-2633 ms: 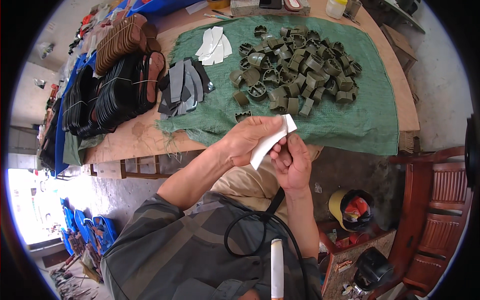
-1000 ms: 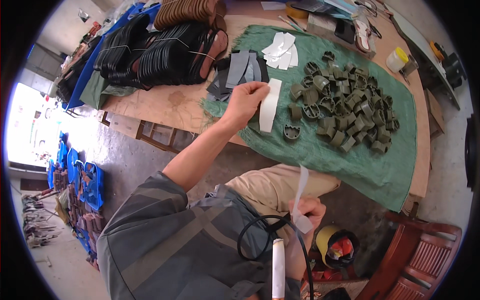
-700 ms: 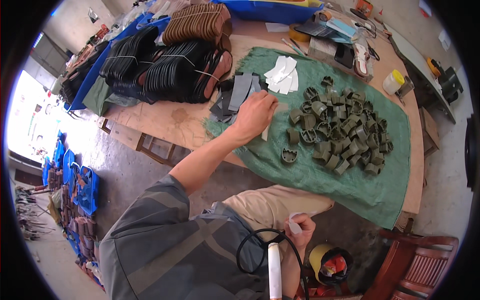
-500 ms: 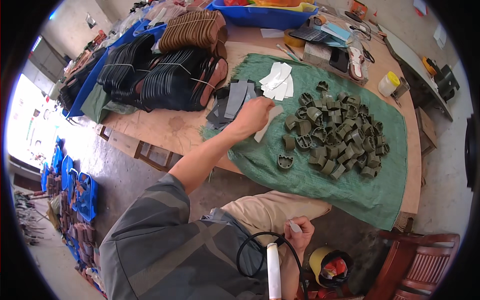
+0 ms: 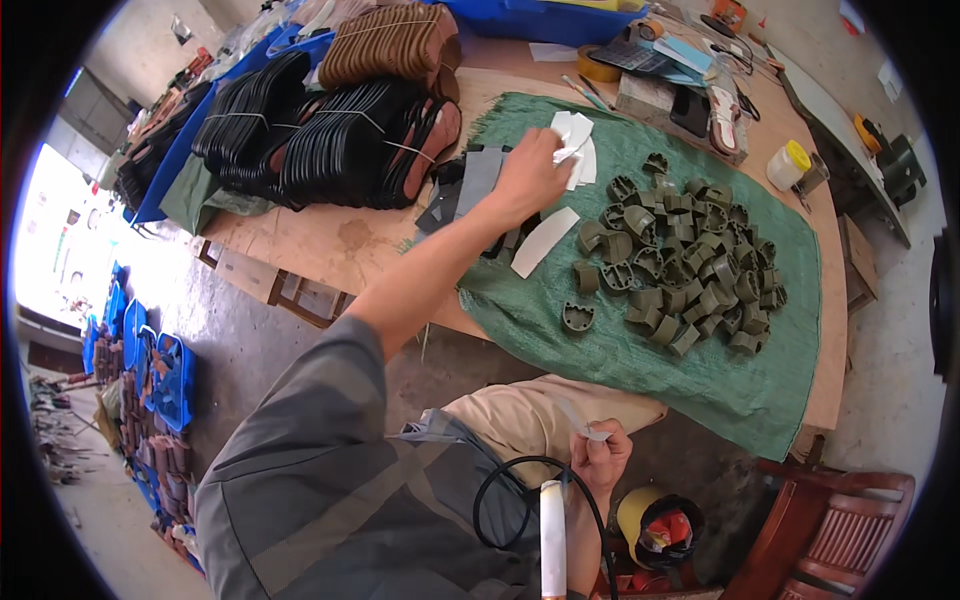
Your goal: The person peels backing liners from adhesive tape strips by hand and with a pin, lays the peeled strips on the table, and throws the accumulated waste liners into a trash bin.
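Note:
My left hand (image 5: 534, 176) reaches over the table to a small pile of white strips (image 5: 580, 172), its fingers pinched on a white strip at the pile's near edge. A single curved white strip (image 5: 545, 243) lies apart on the green woven sheet (image 5: 520, 310). Dark grey strips (image 5: 480, 180) lie under and beside my left wrist. Low by my lap, my right hand (image 5: 602, 458) is closed on a thin, pale, bent strip (image 5: 598, 435) that sticks up from the fingertips. Right of my left hand sits a heap of olive-green curved pieces (image 5: 690, 260); one of them (image 5: 577, 317) stands apart.
Bundled black soles (image 5: 340, 150) and brown soles (image 5: 385, 48) are stacked at the table's far left. Tape (image 5: 600, 65), a phone (image 5: 690, 108) and a yellow-lidded jar (image 5: 788, 165) stand far right. A black cable (image 5: 530, 462) loops near my right hand, above a bin (image 5: 640, 510).
My left hand has moved away from the single curved strip, up to the white pile. My right hand has risen slightly, and more of its pale strip shows.

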